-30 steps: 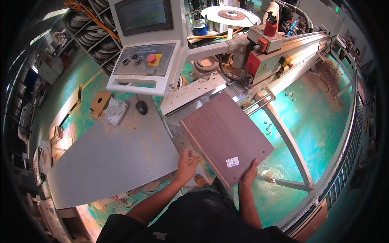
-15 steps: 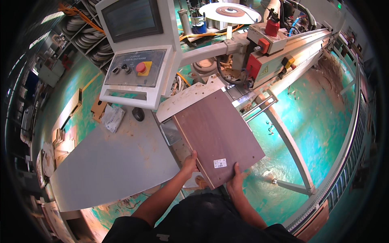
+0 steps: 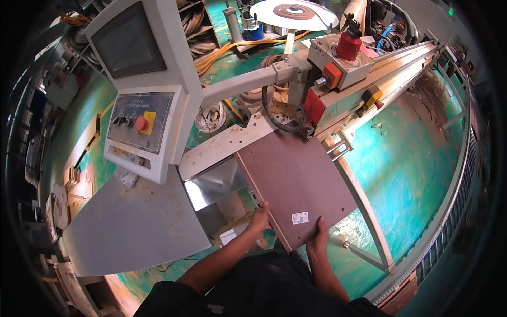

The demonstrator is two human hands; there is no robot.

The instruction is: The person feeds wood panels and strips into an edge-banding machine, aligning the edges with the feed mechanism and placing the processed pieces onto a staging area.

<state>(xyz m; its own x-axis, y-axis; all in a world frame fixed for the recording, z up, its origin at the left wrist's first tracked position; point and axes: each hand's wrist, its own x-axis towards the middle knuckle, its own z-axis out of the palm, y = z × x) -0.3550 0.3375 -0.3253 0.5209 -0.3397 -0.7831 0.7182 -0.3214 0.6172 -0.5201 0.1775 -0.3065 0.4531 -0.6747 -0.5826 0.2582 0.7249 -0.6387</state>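
A flat brown wooden panel (image 3: 296, 177) spans the space in front of me, with a white label (image 3: 300, 218) near its near edge and small holes at its corners. My left hand (image 3: 260, 219) grips its left edge near the close corner. On the near right edge my right hand (image 3: 319, 240) is closed, thumb on top and fingers hidden beneath. The panel's far end reaches the edge banding machine (image 3: 338, 100), beside a pale metal guide plate (image 3: 227, 145). Whether the far end rests on the machine cannot be made out.
A control console (image 3: 142, 121) with a dark screen and a red stop button stands left of the panel. Below it lies a grey curved tabletop (image 3: 132, 222). A metal frame leg (image 3: 364, 206) stands right of the panel. A white round reel table (image 3: 290, 13) is behind.
The panel and both hands have shifted slightly to the right and toward me. The console now appears farther left as the view has moved, and more of the guide plate shows.
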